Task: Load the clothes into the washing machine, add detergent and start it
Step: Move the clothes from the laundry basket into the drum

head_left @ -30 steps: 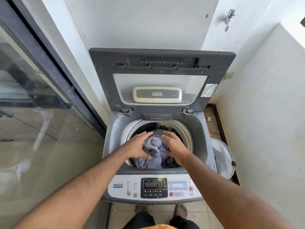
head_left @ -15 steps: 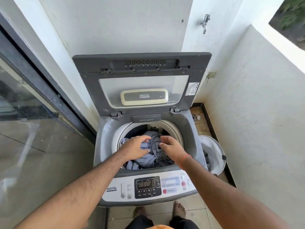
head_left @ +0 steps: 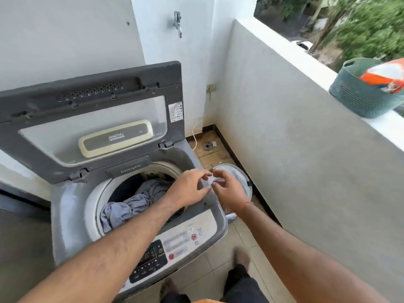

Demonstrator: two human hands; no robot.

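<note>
The grey top-load washing machine (head_left: 72,215) stands with its lid (head_left: 91,119) raised. Grey-blue clothes (head_left: 135,204) fill the drum. A flap marked "Detergent" (head_left: 129,169) sits at the drum's back rim. My left hand (head_left: 188,189) and my right hand (head_left: 229,191) hover close together above the machine's right rim, out of the drum, fingertips almost touching; I see nothing clearly held. On the balcony ledge, far right, an orange and white detergent pack (head_left: 384,77) lies in a teal basket (head_left: 358,99).
The control panel (head_left: 175,243) faces me at the machine's front. A white laundry basket (head_left: 238,173) stands on the floor between machine and parapet wall, partly behind my right hand. A tap (head_left: 178,22) is on the back wall and a floor drain (head_left: 207,145) in the corner.
Both hands have come up out of the drum and off the clothes, moving right to the machine's rim. The view has swung right, showing the ledge and teal basket.
</note>
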